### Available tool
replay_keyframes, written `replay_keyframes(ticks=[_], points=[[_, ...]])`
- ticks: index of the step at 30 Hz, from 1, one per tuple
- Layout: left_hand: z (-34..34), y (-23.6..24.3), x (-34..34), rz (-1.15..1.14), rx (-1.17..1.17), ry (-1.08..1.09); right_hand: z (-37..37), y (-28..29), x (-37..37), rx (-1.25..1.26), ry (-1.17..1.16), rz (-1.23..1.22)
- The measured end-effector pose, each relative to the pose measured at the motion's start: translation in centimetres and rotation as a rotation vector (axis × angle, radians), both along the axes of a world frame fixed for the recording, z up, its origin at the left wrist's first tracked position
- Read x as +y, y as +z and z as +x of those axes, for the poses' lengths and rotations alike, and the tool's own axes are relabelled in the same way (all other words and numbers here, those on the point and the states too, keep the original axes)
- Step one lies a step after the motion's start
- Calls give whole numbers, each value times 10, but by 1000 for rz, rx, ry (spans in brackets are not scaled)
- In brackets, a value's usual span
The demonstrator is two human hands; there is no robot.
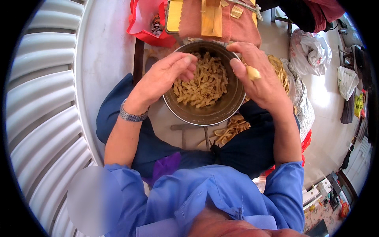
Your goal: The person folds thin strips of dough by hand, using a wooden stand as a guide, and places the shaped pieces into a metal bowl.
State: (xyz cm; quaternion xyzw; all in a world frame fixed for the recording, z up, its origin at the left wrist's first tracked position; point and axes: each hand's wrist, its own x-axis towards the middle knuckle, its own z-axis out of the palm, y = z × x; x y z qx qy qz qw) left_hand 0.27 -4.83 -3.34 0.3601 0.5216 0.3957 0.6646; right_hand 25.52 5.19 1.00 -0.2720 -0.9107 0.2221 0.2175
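Observation:
A round metal pot (189,114) stands between my knees, with many short, wrinkled tan strips (205,85) inside. Over the pot's left side is my left hand (169,71), its fingers curled and thumb drawn in; whatever they may pinch is too small to make out. My right hand (262,75) is bent at the pot's right rim, index finger and thumb pointing toward the opening. A pale yellow piece (253,73) shows against that hand below the thumb, seemingly tucked in its grip. Longer yellowish strips (278,69) lie beyond the right hand, partly hidden by it.
Ahead stands a yellow-topped stand with a reddish-brown cloth (191,23) and a wooden block (212,17). A red bag (154,37) is beside it. More flat strips (235,130) lie near my right leg. White slats (43,94) run along the left; plastic bags (310,51) sit at right.

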Motion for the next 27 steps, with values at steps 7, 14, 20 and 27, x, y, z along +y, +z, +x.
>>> replay_keyframes(ticks=[7,14,20,27], points=[[66,12,-9,-417,-480,-10,-16,10,-36,-292,-50,-143],[58,-28,-6,-378,-865,-86,-15,7,-37,72,134,-354],[72,9,7,-414,-651,66,-20,6,-38,124,409,-94],[64,18,13,-214,-718,64,-21,9,-35,177,400,139]])
